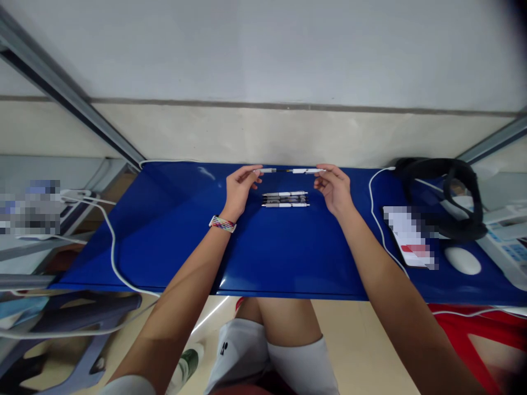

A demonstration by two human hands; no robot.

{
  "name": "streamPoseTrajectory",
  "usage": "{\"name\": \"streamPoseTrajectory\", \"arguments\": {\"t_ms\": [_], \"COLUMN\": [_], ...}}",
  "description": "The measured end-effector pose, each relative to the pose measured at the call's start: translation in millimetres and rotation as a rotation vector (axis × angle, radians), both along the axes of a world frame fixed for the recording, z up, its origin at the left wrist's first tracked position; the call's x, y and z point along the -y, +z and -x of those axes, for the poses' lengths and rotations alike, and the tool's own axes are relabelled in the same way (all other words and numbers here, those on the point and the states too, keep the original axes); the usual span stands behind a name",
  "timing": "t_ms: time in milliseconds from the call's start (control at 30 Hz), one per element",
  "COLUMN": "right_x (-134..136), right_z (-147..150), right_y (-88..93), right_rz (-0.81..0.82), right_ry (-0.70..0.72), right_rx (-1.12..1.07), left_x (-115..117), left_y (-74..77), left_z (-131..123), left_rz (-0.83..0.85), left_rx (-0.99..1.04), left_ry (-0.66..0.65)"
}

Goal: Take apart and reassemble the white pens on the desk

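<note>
Near the wall [267,134], a grey pen piece [269,170] was clamped in the fingertips of the left hand [239,192], a white piece [303,170] likewise in the right hand [336,191]; nearer, a row of pens [285,205] lay on the blue table [284,252].

Saw glossy deep blue on the table [288,247], with white, grey and black on the pen row [285,199]. Found pale grey on the left-held pen part [268,170] at eleven o'clock from that row, white with dark marks on the right-held pen part [304,170] at one. Noted a multicoloured pattern on the wristband [223,223] at eight, plain white on the mouse [463,260] at four.
</note>
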State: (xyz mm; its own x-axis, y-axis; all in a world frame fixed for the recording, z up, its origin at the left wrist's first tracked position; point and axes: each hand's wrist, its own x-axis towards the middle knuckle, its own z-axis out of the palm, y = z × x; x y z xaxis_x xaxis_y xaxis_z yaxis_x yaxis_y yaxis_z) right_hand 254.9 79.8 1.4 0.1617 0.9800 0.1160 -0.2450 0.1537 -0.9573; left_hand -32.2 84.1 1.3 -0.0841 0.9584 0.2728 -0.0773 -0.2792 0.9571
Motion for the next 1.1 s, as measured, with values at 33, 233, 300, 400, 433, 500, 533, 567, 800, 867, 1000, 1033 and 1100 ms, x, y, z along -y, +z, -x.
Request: {"name": "streamPoseTrajectory", "arguments": {"t_ms": [33, 233, 300, 400, 433, 500, 533, 567, 800, 867, 1000, 1033, 1100], "right_x": [-0.1, -0.9, -0.8, -0.3, 0.0, 0.5, 0.7, 0.9, 0.4, 0.1, 0.2, 0.4, 0.9], "right_z": [-0.1, -1.5, -1.8, -1.8, -1.6, -1.2, -1.0, -0.8, -0.9, -1.1, -1.1, -1.1, -1.0], "right_y": [-0.1, -1.7, -1.7, -0.6, 0.0, 1.1, 1.5, 1.8, 0.6, 0.3, 0.9, 1.2, 1.9], "right_rz": [-0.001, -0.019, -0.020, -0.011, -0.006, 0.005, 0.008, 0.010, -0.001, -0.007, -0.012, -0.012, -0.009], "right_ry": [0.000, 0.000, -0.004, -0.004, -0.004, -0.008, -0.010, -0.012, 0.000, 0.001, -0.016, -0.022, -0.027], "right_rx": [-0.005, 0.033, 0.038, 0.017, 0.008, -0.005, -0.006, -0.005, 0.026, 0.034, 0.015, 0.011, 0.011], "left_x": [-0.3, -2.0, -2.4, -3.3, -3.6, -4.2, -4.5, -4.8, -6.0, -6.1, -5.7, -5.4, -4.8], "left_y": [-0.3, -1.6, -2.1, -2.9, -3.1, -3.2, -3.3, -3.3, -4.5, -5.0, -4.7, -4.3, -3.4], "left_z": [0.3, 1.0, 0.6, 0.1, 0.1, 0.3, 0.4, 0.6, 1.5, 1.7, 1.5, 1.3, 0.8], "left_rz": [0.000, -0.009, -0.015, -0.015, -0.014, -0.012, -0.011, -0.011, -0.022, -0.023, -0.024, -0.020, -0.010], "left_rx": [0.009, 0.013, 0.015, 0.034, 0.043, 0.050, 0.047, 0.041, 0.004, 0.013, 0.039, 0.042, 0.044], "left_ry": [-0.004, 0.004, 0.010, 0.018, 0.019, 0.024, 0.029, 0.034, 0.040, 0.037, 0.037, 0.040, 0.044]}}
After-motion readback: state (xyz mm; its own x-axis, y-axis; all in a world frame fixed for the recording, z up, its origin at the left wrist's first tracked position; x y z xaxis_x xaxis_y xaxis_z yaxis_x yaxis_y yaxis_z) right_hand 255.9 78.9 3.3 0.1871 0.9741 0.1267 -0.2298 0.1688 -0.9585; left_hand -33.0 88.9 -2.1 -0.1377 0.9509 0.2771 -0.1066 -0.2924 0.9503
